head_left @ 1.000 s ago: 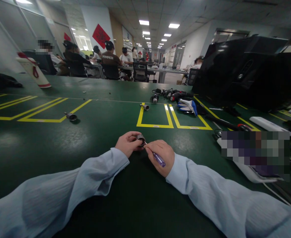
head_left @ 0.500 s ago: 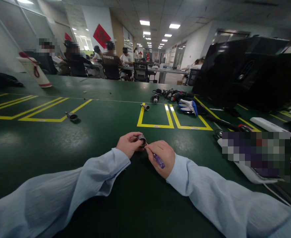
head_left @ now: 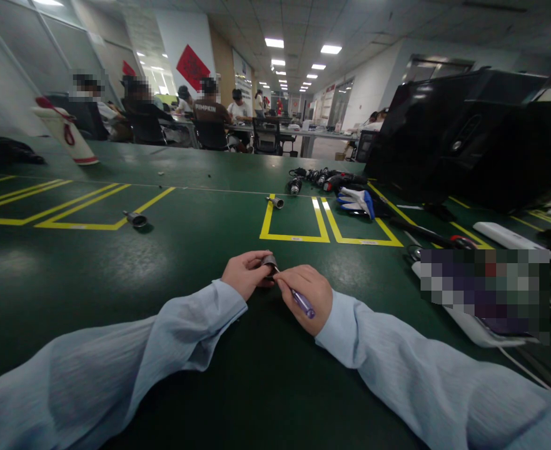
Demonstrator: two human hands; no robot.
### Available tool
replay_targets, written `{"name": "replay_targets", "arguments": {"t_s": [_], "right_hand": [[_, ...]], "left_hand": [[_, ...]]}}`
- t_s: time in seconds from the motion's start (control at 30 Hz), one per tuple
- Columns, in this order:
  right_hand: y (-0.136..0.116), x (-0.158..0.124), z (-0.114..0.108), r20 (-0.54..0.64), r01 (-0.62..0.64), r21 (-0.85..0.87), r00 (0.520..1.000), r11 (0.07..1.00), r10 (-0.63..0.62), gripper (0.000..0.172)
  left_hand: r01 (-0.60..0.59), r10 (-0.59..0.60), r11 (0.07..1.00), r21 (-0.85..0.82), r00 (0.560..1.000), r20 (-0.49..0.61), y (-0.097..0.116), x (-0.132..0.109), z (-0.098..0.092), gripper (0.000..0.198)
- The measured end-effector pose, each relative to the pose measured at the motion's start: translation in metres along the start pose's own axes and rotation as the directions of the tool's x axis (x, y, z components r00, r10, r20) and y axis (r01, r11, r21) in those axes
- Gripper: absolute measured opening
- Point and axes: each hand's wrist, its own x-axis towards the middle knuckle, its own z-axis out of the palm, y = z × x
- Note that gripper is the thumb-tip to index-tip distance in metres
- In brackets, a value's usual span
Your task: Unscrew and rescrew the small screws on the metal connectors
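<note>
Between the fingers of my left hand is a small grey metal cup-shaped part, its open end turned toward my right hand. My right hand is closed round a screwdriver with a clear purple handle. The screwdriver's thin shaft points up and left to the mouth of the metal part; its tip is hidden there. Both hands are close together, low over the green table. A similar metal part lies farther off to the left, and a smaller one lies inside a yellow taped outline.
White and blue gloves lie at the back right, beside several dark tools with cables. A big black case stands at right. Nearer is a white device. A pale cup stands far left. People sit at desks beyond.
The screwdriver handle has turned and shifted slightly down and right in my right hand. The metal part has tilted a little in my left fingers. Otherwise both arms stay in place.
</note>
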Motion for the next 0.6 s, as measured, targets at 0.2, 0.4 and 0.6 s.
{"name": "replay_targets", "arguments": {"t_s": [0.2,0.4,0.6], "right_hand": [[-0.0013,-0.0005,-0.0032,-0.003,0.007,0.029,1.0,1.0,-0.007,0.016],[-0.0014,-0.0006,-0.0036,0.031,-0.005,0.023,1.0,1.0,0.005,0.016],[0.0,-0.0007,-0.0026,-0.001,0.034,-0.001,0.999,0.999,-0.034,0.017]], "left_hand": [[0.037,-0.037,0.999,0.006,0.999,-0.006,0.0007,0.0,-0.0001,0.038],[0.066,-0.066,0.998,-0.006,0.997,-0.029,0.0051,-0.0023,0.0024,0.037],[0.072,-0.073,0.997,-0.013,0.997,-0.013,0.0049,-0.0033,0.0029,0.038]]}}
